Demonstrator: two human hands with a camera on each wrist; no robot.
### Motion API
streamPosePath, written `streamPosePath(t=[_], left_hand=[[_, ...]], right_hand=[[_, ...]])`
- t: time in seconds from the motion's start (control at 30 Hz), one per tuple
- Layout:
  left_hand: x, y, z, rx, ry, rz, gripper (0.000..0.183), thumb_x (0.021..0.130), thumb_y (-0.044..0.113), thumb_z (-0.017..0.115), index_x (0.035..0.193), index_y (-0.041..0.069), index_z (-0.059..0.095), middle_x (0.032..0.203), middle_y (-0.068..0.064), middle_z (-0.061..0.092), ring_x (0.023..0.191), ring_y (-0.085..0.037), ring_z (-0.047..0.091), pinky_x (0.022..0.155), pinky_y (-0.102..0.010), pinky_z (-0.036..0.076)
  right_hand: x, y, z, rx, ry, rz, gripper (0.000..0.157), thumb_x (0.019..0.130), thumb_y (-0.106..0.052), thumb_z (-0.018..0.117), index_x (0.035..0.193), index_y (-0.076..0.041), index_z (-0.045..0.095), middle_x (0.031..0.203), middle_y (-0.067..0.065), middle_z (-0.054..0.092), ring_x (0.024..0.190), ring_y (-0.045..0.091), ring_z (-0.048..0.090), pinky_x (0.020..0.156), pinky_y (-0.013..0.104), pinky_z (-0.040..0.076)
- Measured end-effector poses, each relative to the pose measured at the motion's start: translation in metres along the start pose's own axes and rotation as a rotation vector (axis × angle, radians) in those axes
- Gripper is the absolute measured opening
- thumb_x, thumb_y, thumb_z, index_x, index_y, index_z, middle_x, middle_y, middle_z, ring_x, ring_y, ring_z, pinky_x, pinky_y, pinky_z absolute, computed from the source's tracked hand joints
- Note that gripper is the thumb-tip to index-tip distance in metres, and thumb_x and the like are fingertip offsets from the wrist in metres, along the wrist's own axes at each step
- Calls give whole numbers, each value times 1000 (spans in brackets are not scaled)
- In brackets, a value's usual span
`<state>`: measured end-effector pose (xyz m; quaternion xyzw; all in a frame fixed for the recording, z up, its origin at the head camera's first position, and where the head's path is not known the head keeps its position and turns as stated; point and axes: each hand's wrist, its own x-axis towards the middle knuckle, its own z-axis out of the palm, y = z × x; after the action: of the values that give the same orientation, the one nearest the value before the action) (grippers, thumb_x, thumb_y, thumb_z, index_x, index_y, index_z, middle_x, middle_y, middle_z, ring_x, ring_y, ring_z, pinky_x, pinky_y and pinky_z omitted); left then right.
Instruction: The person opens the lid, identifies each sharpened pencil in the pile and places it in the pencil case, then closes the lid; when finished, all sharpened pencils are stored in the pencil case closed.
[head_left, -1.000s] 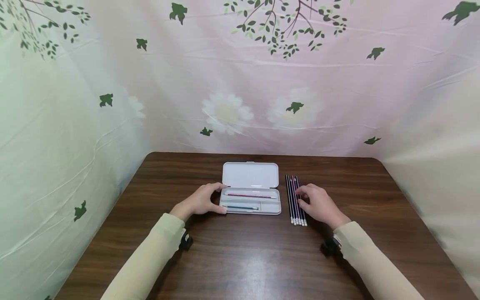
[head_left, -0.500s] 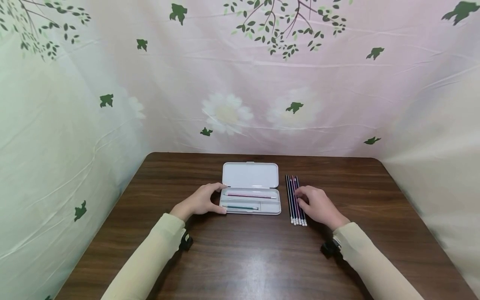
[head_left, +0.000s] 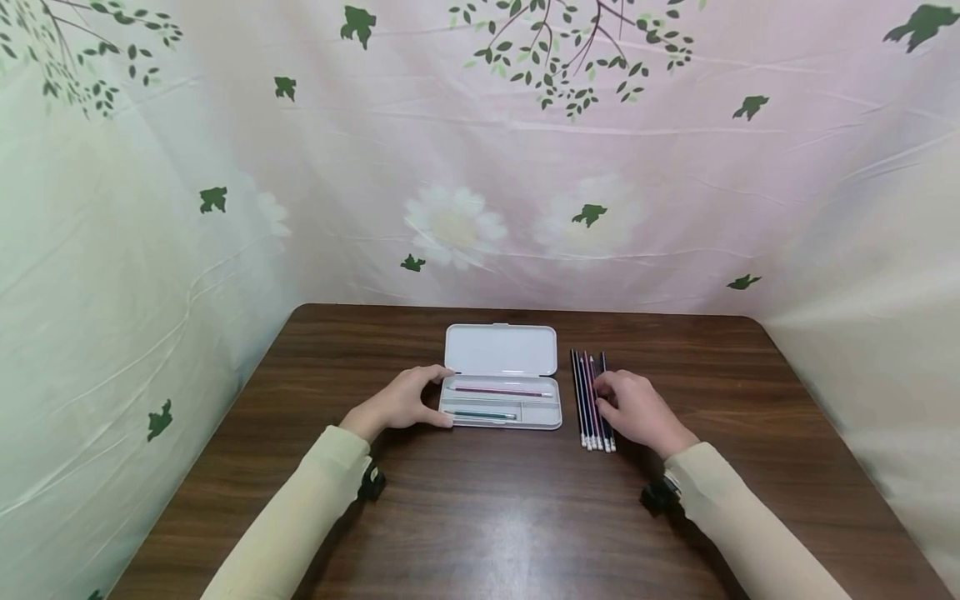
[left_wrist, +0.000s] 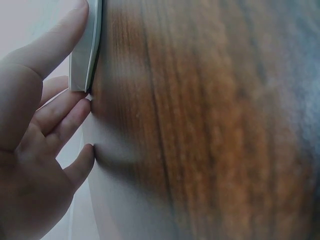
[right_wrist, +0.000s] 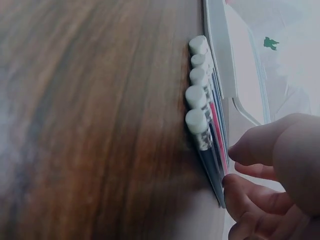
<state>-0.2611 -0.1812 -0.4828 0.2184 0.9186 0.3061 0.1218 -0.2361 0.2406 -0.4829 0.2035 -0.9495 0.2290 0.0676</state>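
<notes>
**Q:** ok so what's your left hand up to?

**A:** My left hand [head_left: 401,400] is at the left end of the white pencil case [head_left: 537,413]. Thumb's on the near left corner, index finger's by the far left one, and they're spread well apart, so I'm not clamped on it. The case lies open toward the far middle of the brown table [head_left: 495,517], with its lid [head_left: 501,350] laid back on the far side.

**Q:** anything in it?

**A:** Yep, a reddish pencil [head_left: 502,392] in the long far compartment and a teal pencil [head_left: 480,415] in the near left one. Eraser ends point right on both.

**Q:** and the right, are you gripping something?

**A:** My right hand [head_left: 636,406] is at a row of loose pencils [head_left: 583,408] just right of the case, white erasers [right_wrist: 196,121] toward the near side. My fingers are bent over by the dark pencil [head_left: 603,362] on the right end, whose far tip sits a bit apart from its neighbors. Honestly can't tell if thumb and finger are pinching it, my hand covers that spot.
</notes>
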Motion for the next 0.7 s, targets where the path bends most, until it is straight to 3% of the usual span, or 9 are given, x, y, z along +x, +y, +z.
streamPosePath(t=[0.4,0.7], left_hand=[[-1,1,0,-7,-2,-6,89,78,45,94,152,13,54,137,-7,62,130,-24,54,115,-48,42],[0,-2,0,-11,1,-2,89,78,45,94,151,14,55,137,-5,62,130,-22,55,116,-47,42]], right_hand=[[5,-8,-2,-34,-20,13,25,84,1,75,108,6,70,94,16,70,89,30,68,80,50,59],[11,-12,-3,-73,-55,38,27,80,1,73,106,8,68,78,8,62,70,22,58,64,41,53]])
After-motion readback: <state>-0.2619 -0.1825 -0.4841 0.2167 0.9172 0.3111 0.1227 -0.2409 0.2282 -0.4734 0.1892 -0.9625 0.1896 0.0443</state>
